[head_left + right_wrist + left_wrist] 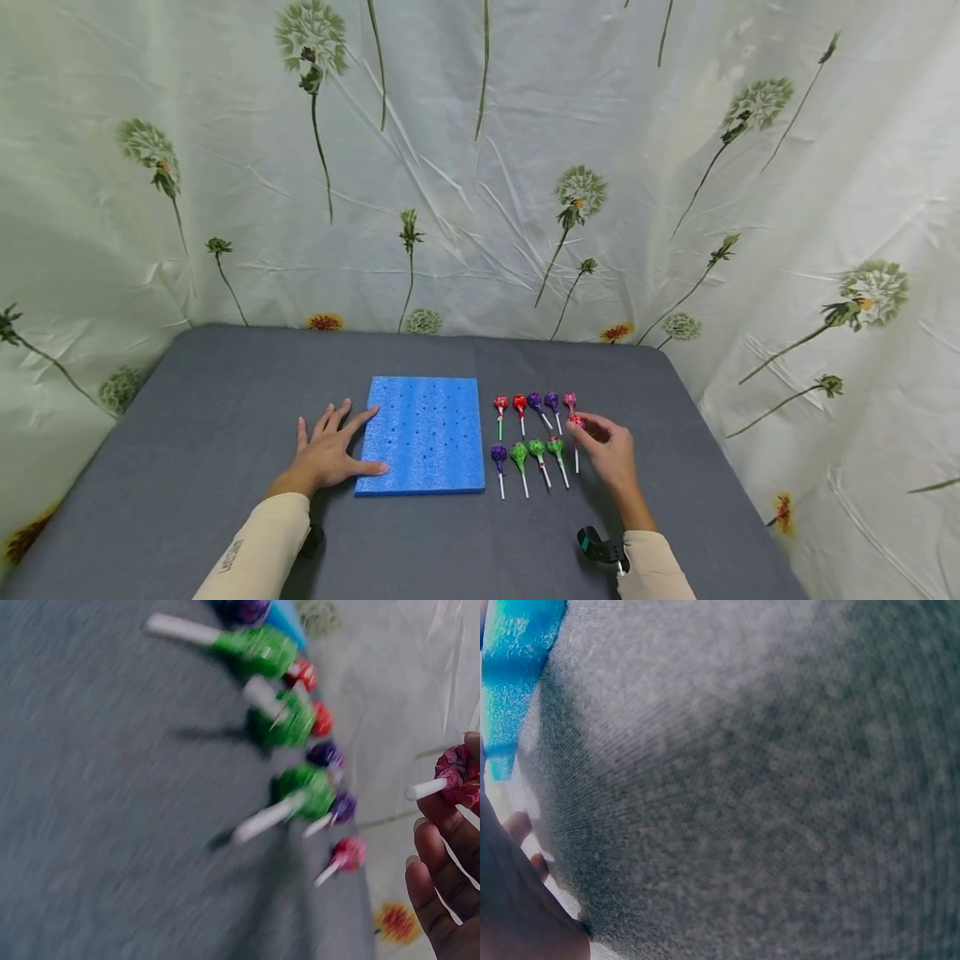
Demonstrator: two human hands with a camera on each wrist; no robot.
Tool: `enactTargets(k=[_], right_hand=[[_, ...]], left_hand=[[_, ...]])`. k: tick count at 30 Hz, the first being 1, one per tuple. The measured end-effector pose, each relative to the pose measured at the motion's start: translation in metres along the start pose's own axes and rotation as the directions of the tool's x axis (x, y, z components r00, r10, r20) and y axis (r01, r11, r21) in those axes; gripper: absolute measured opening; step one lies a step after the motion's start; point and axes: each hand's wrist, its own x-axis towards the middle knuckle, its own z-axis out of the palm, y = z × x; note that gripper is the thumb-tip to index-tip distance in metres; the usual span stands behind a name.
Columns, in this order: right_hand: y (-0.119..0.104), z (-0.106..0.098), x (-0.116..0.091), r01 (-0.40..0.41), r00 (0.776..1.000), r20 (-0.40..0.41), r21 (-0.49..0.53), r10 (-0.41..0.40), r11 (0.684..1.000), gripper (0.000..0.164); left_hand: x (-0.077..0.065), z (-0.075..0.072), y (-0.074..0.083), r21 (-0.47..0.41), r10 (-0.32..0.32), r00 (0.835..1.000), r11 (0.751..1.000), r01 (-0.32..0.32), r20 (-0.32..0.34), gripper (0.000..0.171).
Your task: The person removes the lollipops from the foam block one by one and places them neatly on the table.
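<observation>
My left hand (327, 457) lies spread at the left side of a blue foam board (429, 471) dotted with small holes, its thumb and index finger touching the board. To the right of the board, my right hand (613, 458) pinches a red-pink wrapped lollipop (456, 778) by its head, the white stick pointing down in the head view. Beside that hand lie two rows of lollipops: red (520, 402), purple (552, 400) and pink (570, 400) ones at the back, a purple one (498, 452) and green ones (536, 447) in front.
A grey cloth covers the table (420, 550). Behind it and along the sides hangs a pale curtain (465, 183) with a dandelion print. A black wrist strap (596, 546) sits by the right cuff.
</observation>
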Motion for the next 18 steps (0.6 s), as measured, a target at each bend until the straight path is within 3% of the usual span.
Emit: enactTargets(k=[18], right_hand=[[0.041, 0.006, -0.002, -0.116, 0.992, 0.029, -0.081, 0.119, 0.99, 0.025]], left_hand=[[0.003, 0.002, -0.002, 0.013, -0.015, 1.0, 1.0, 0.015, 0.005, 0.109]])
